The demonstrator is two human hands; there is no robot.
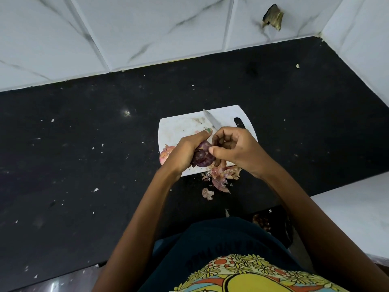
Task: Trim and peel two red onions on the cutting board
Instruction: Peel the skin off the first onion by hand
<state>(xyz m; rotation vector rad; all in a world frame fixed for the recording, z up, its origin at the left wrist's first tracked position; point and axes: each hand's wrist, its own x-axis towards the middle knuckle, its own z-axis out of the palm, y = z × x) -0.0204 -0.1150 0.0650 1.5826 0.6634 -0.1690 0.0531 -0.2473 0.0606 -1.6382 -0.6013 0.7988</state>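
My left hand grips a dark purple red onion just above the near edge of the white cutting board. My right hand holds the knife, whose blade points up and left over the board, while its thumb presses on the onion's side. A second onion, pinkish and with skin on it, lies at the board's left near corner, partly hidden by my left hand.
Torn onion skins lie in a pile at the board's near edge and on the black counter. Small white scraps dot the counter. White marbled tiles form the back wall and the right corner. A white ledge sits lower right.
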